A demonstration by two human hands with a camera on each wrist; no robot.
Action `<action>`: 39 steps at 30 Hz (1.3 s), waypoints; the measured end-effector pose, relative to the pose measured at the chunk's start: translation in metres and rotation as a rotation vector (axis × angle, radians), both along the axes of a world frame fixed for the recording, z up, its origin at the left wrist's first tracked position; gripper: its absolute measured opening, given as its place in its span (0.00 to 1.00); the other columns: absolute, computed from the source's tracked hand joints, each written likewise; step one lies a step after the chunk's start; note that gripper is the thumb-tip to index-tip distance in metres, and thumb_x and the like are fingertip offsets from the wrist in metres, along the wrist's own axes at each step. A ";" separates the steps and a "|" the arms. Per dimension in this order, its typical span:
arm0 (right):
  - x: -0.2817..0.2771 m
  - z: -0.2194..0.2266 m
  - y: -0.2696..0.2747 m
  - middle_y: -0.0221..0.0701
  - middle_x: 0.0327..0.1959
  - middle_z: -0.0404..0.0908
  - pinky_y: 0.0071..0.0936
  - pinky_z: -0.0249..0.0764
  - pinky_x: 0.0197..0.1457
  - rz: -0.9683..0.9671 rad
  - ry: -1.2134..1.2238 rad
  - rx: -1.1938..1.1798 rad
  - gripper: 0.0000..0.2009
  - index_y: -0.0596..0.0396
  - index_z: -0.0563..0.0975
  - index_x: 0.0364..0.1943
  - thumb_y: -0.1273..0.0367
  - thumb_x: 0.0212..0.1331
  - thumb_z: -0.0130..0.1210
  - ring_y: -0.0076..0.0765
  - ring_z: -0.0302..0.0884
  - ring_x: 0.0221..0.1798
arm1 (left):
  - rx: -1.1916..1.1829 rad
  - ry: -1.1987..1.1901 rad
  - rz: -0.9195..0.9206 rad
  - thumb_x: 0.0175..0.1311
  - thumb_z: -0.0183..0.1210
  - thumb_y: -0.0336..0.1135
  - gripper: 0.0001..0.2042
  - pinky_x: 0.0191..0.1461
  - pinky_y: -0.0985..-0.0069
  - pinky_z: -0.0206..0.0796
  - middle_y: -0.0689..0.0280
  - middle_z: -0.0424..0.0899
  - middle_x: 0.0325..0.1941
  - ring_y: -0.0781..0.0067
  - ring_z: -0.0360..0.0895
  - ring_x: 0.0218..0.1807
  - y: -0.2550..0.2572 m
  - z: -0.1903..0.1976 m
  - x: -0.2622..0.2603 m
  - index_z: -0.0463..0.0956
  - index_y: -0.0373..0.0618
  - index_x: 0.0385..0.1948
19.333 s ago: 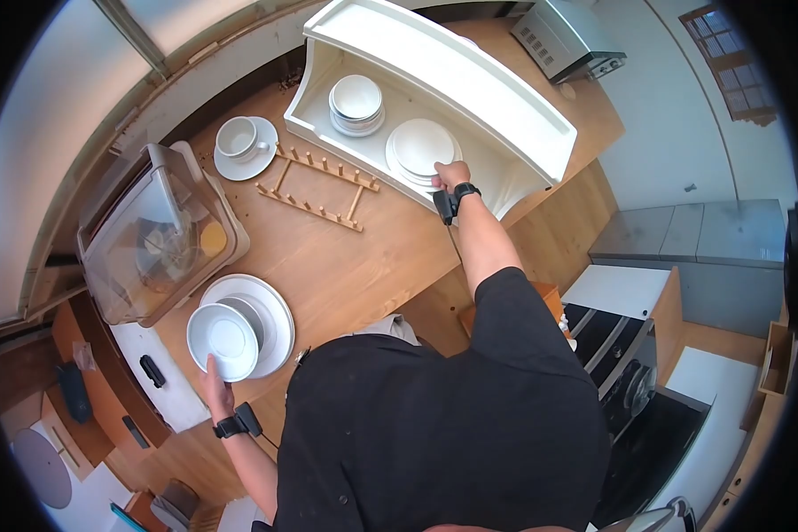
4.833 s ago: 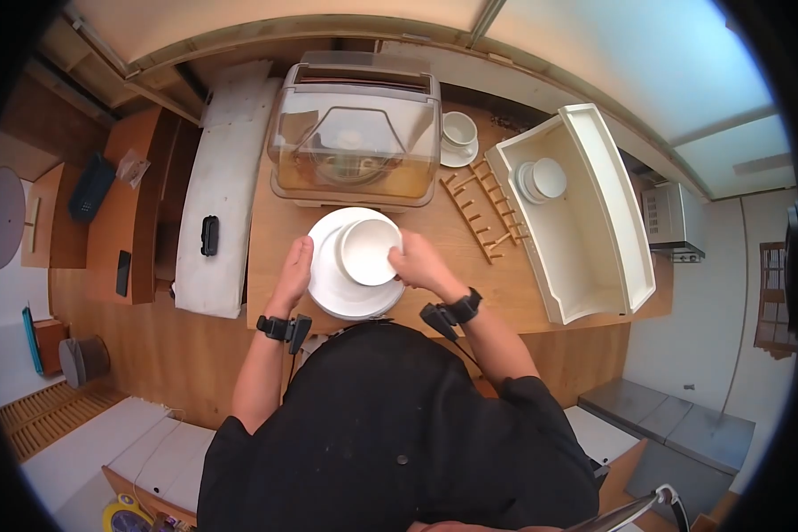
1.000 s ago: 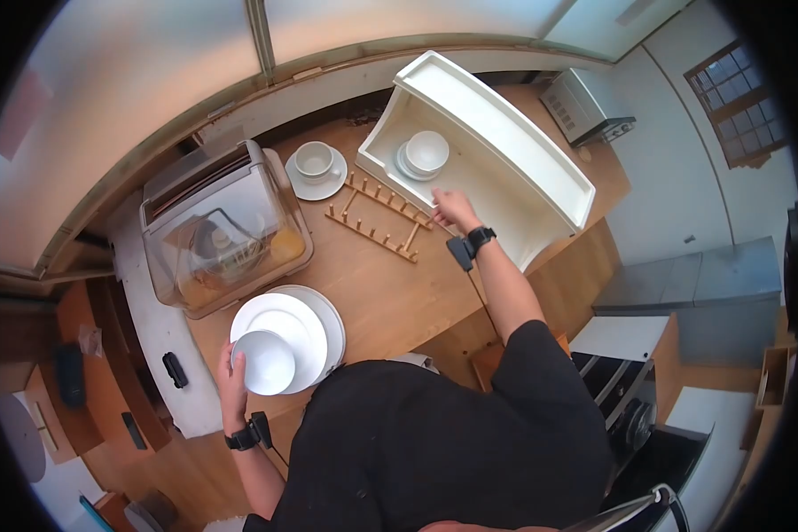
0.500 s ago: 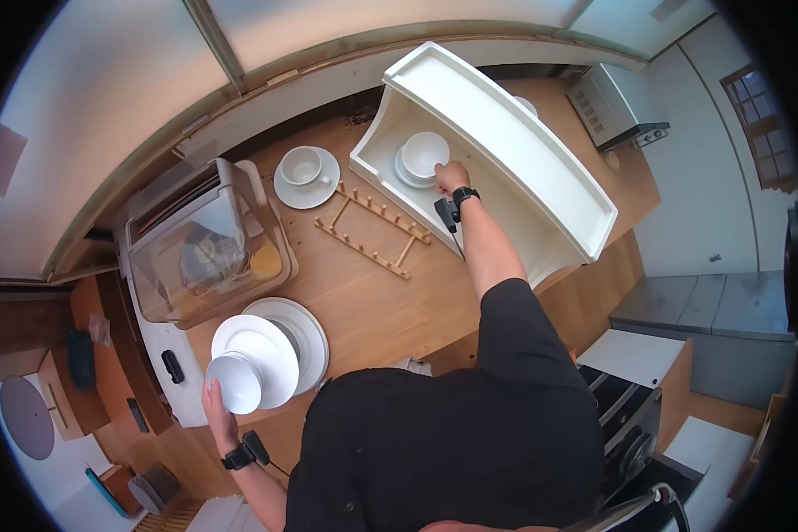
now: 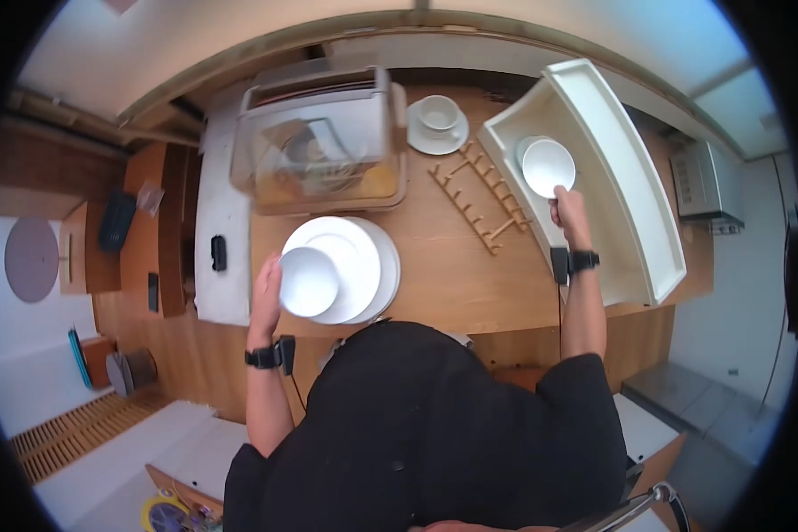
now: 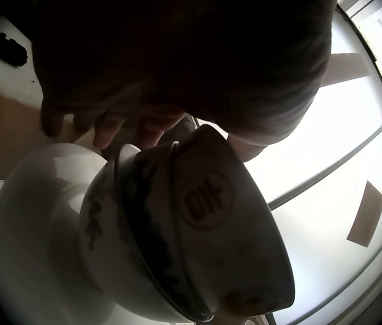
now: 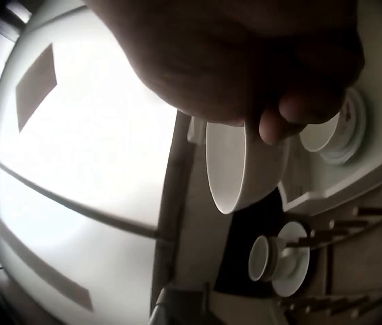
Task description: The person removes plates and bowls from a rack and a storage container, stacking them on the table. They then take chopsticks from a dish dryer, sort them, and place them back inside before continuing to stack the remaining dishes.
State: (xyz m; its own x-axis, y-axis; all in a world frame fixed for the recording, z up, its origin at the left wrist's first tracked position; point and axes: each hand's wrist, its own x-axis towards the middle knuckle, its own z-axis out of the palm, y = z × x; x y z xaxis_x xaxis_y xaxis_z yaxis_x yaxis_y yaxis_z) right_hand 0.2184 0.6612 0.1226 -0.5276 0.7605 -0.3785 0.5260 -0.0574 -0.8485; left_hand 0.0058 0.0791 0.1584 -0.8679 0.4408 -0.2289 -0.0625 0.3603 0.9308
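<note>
My left hand (image 5: pixel 268 288) grips the edge of a small stack of white bowls (image 5: pixel 308 282) sitting on white plates (image 5: pixel 360 253) at the table's front left. In the left wrist view the outer bowl (image 6: pixel 218 210) shows a red round mark, and a dark pattern shows on the stack. To the right, my right hand (image 5: pixel 572 215) pinches the near rim of another white bowl (image 5: pixel 549 168) at the white shelf unit (image 5: pixel 625 213). In the right wrist view this held bowl (image 7: pixel 228 166) is apart from another bowl and dish (image 7: pixel 333 132) in the unit.
A wooden peg rack (image 5: pixel 481 208) lies between the plates and the shelf unit. Behind it stands a cup (image 5: pixel 439 113) on a saucer (image 5: pixel 424 142). A clear-lidded dish box (image 5: pixel 319 151) is at the back left, a toaster oven (image 5: pixel 705 188) at the far right.
Plates once in the shelf unit are gone from it; the left plate pile has grown. My right hand went from the plates to the unit and took a bowl's rim; my left stays at the bowls.
</note>
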 end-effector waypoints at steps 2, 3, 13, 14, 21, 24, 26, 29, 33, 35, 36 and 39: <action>0.001 0.031 -0.057 0.27 0.10 0.69 0.23 0.58 0.13 0.100 -0.013 -0.012 0.22 0.57 0.75 0.19 0.56 0.66 0.48 0.23 0.65 0.10 | 0.014 0.054 -0.025 0.79 0.40 0.49 0.27 0.73 0.69 0.54 0.50 0.68 0.70 0.60 0.64 0.71 0.000 -0.002 -0.005 0.69 0.30 0.61; -0.002 0.046 -0.089 0.28 0.10 0.71 0.23 0.60 0.13 0.143 -0.016 -0.038 0.22 0.59 0.76 0.19 0.57 0.66 0.49 0.24 0.67 0.10 | 0.065 0.040 -0.029 0.79 0.39 0.50 0.27 0.74 0.68 0.54 0.49 0.67 0.70 0.59 0.64 0.71 0.000 -0.001 -0.005 0.69 0.30 0.61; -0.091 0.128 -0.335 0.28 0.11 0.72 0.21 0.64 0.16 0.723 0.006 -0.319 0.24 0.63 0.76 0.19 0.57 0.68 0.49 0.21 0.67 0.12 | 0.428 -0.124 -0.169 0.80 0.33 0.54 0.30 0.72 0.69 0.57 0.53 0.72 0.65 0.64 0.68 0.67 0.001 0.001 -0.007 0.67 0.34 0.62; -0.098 0.130 -0.346 0.30 0.11 0.73 0.22 0.64 0.16 0.761 -0.031 -0.291 0.23 0.64 0.76 0.19 0.59 0.67 0.48 0.22 0.68 0.11 | 0.474 -0.146 -0.183 0.80 0.33 0.54 0.30 0.71 0.69 0.58 0.54 0.73 0.64 0.65 0.69 0.66 0.001 0.000 -0.008 0.67 0.34 0.63; -0.105 0.115 -0.378 0.34 0.10 0.76 0.30 0.73 0.22 0.811 -0.180 -0.112 0.27 0.64 0.80 0.19 0.55 0.69 0.46 0.31 0.74 0.13 | 0.447 -0.169 -0.265 0.78 0.40 0.49 0.25 0.69 0.71 0.59 0.57 0.75 0.61 0.68 0.70 0.64 -0.002 0.014 -0.012 0.67 0.35 0.62; -0.100 0.111 -0.383 0.34 0.11 0.76 0.30 0.75 0.24 0.813 -0.226 -0.004 0.31 0.63 0.80 0.19 0.49 0.71 0.45 0.31 0.77 0.15 | 0.389 -0.142 -0.285 0.76 0.48 0.40 0.21 0.67 0.72 0.61 0.58 0.75 0.60 0.69 0.70 0.62 0.000 0.008 -0.016 0.67 0.35 0.62; -0.092 0.114 -0.380 0.34 0.11 0.76 0.30 0.75 0.25 0.822 -0.147 -0.063 0.32 0.62 0.80 0.20 0.47 0.71 0.45 0.31 0.77 0.16 | 0.354 -0.126 -0.291 0.73 0.51 0.34 0.20 0.66 0.73 0.63 0.58 0.75 0.60 0.70 0.71 0.62 0.000 0.012 -0.014 0.67 0.35 0.62; -0.068 0.107 -0.361 0.32 0.13 0.76 0.27 0.74 0.24 0.756 -0.123 -0.139 0.31 0.61 0.79 0.23 0.47 0.72 0.45 0.28 0.75 0.17 | 0.349 -0.155 -0.284 0.72 0.53 0.34 0.21 0.65 0.72 0.64 0.58 0.76 0.59 0.70 0.73 0.60 0.001 0.015 -0.015 0.67 0.35 0.63; -0.031 0.065 -0.311 0.32 0.17 0.77 0.24 0.73 0.23 0.573 -0.149 -0.187 0.28 0.61 0.79 0.26 0.48 0.72 0.47 0.26 0.76 0.19 | 0.356 -0.200 -0.297 0.71 0.52 0.35 0.22 0.64 0.72 0.65 0.57 0.76 0.59 0.68 0.74 0.59 0.003 0.016 -0.016 0.66 0.35 0.63; -0.015 0.041 -0.281 0.31 0.18 0.77 0.23 0.73 0.23 0.487 -0.139 -0.186 0.26 0.60 0.78 0.26 0.50 0.72 0.48 0.24 0.75 0.19 | 0.357 -0.241 -0.276 0.69 0.52 0.35 0.23 0.64 0.71 0.65 0.57 0.76 0.59 0.68 0.74 0.59 0.000 0.014 -0.017 0.66 0.35 0.63; -0.008 0.038 -0.267 0.31 0.17 0.77 0.23 0.72 0.23 0.447 -0.128 -0.196 0.26 0.60 0.78 0.26 0.51 0.71 0.48 0.24 0.76 0.20 | 0.358 -0.262 -0.259 0.69 0.52 0.35 0.23 0.64 0.71 0.65 0.57 0.76 0.59 0.67 0.74 0.59 0.000 0.009 -0.017 0.66 0.35 0.63; 0.002 0.033 -0.228 0.30 0.17 0.77 0.22 0.72 0.23 0.366 -0.106 -0.224 0.24 0.60 0.77 0.26 0.52 0.71 0.49 0.24 0.76 0.20 | 0.363 -0.325 -0.206 0.66 0.53 0.33 0.25 0.65 0.70 0.65 0.57 0.76 0.60 0.66 0.74 0.60 -0.002 0.005 -0.015 0.64 0.35 0.64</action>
State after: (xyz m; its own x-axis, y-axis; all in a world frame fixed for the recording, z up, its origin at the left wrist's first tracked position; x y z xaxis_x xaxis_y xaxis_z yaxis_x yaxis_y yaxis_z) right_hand 0.2200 0.4328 0.1556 -0.6964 0.4236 -0.5793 0.6295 -0.0269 -0.7765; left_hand -0.0090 0.0773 0.1632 -0.6645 0.6957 -0.2728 -0.3308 0.0535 0.9422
